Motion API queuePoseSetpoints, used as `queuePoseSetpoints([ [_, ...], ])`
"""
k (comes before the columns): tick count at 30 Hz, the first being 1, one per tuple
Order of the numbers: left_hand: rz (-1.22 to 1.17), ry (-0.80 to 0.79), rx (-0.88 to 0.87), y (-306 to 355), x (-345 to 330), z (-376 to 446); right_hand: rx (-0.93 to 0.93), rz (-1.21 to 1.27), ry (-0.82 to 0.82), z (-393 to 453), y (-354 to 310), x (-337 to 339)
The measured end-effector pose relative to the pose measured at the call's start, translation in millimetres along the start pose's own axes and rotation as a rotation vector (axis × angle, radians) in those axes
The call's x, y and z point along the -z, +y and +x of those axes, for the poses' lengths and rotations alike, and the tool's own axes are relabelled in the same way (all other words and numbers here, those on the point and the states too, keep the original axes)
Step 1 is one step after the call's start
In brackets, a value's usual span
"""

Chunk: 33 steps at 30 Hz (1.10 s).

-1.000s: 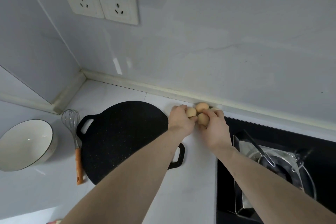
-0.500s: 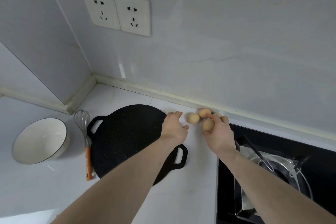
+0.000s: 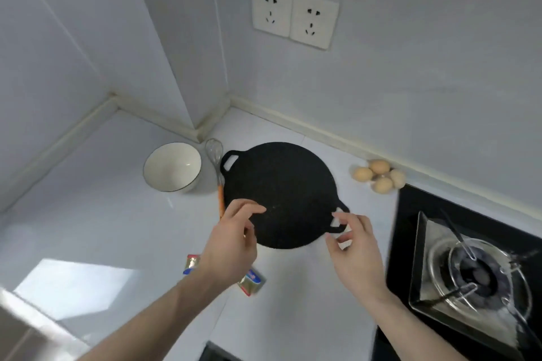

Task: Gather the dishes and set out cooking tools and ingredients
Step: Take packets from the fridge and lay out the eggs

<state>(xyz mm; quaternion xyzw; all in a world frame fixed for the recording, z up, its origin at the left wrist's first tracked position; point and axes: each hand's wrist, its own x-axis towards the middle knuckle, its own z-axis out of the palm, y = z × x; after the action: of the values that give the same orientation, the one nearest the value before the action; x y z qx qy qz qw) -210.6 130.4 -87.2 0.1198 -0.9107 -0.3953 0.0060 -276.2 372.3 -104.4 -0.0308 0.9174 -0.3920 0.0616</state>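
Hands first: your left hand [image 3: 231, 243] and right hand [image 3: 356, 246] hover loose-fingered, holding nothing, at the near edge of the black griddle pan [image 3: 280, 190]. Its handles run far-left to near-right, and the near-right handle [image 3: 337, 221] sits just beyond your right fingertips, so I'd guess that hand gets there first.

Two bare forearms enter from the bottom edge, with no sleeves showing up to where the frame cuts them off. The left hand [image 3: 231, 246] wears no ring, watch, glove or band; neither does the right hand [image 3: 356, 252]. Both wrists are uncovered, the fingernails look short and unpainted, and the fingertips are slightly blurred
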Motion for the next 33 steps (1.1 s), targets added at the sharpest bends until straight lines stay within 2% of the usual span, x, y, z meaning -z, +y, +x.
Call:
queuePoseSetpoints([
  [4,0.115,0.061,0.278,-67.2,51.0,-75.7,0.055,0.022,-0.219,-65.6,-27.9,-48.9],
  [6,0.201,0.005,0.364,-88.8,63.5,-100.5,0.052,0.016,-0.313,-86.8,-38.5,-72.7],
  [9,0.28,-0.14,0.365,-96.2,61.3,-106.7,0.064,-0.039,-0.401,-95.7,-47.2,-99.0],
  [12,0.312,-0.166,0.378,-90.9,51.0,-98.1,0.09,-0.171,-0.438,-95.2,-48.7,-119.7],
  [16,0.309,-0.118,0.46,-83.7,31.5,-89.3,0.073,-0.262,-0.384,-96.4,-42.3,-132.3],
  [22,0.244,-0.003,0.458,-81.0,8.0,-93.3,0.068,-0.235,-0.349,-100.3,-20.1,-116.6],
  [28,0.091,0.057,0.266,-22.6,-7.7,-66.5,-0.007,-0.151,-0.233,-64.9,-4.4,-49.0],
  [33,0.028,-0.012,0.112,45.9,-41.7,-12.6,-0.059,-0.208,-0.11,-12.4,11.2,21.7],
])
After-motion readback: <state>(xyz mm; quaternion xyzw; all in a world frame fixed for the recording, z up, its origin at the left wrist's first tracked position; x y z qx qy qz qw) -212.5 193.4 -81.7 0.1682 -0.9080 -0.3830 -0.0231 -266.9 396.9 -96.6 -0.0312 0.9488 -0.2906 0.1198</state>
